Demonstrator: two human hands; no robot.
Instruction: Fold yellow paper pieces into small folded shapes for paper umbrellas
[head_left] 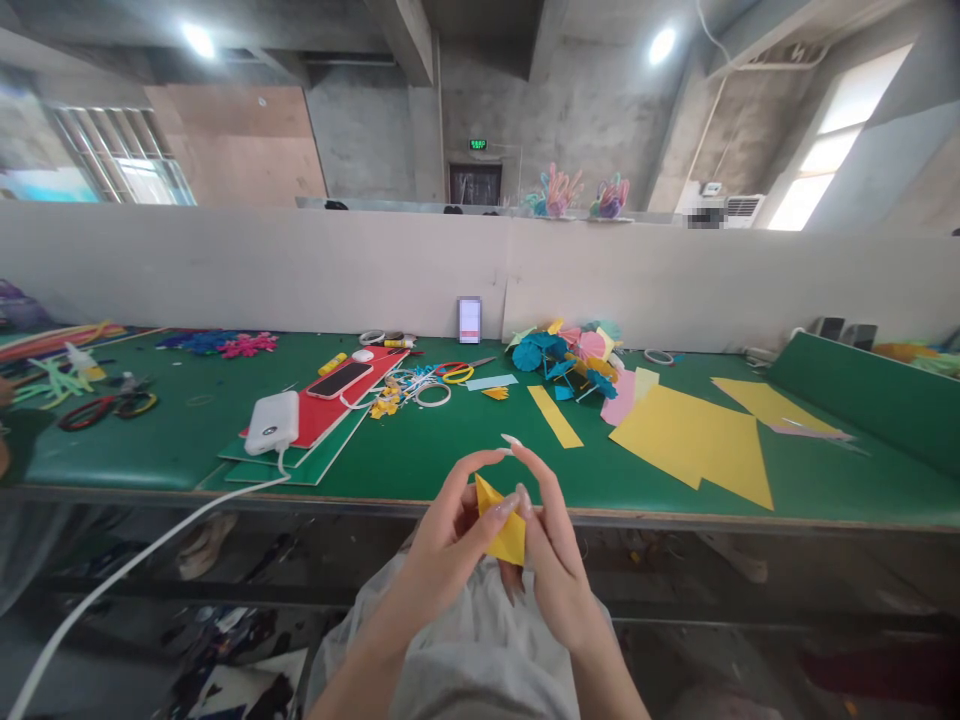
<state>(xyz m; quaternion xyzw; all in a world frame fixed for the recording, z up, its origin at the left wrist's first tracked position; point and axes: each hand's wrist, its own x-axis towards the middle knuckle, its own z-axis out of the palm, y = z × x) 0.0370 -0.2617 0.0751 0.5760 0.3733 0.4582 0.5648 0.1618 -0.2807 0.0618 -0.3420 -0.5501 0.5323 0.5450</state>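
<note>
A small folded piece of yellow paper (504,535) is held between my two hands, above my lap and just in front of the table edge. My left hand (457,520) grips it from the left, its thumb pressed on the paper's face. From the other side my right hand (551,540) pinches it, with the thumb tip close to the left thumb. Both index fingers arch up above the paper and nearly meet at their tips. The fingers behind the paper are partly hidden.
On the green table (420,460) lie yellow sheets (697,440), a yellow strip (555,416), folded paper umbrellas (562,355), scissors (457,372) and a phone (340,380). A white power bank (272,422) trails a cable off the left edge. Another phone (469,320) stands against the partition (337,270).
</note>
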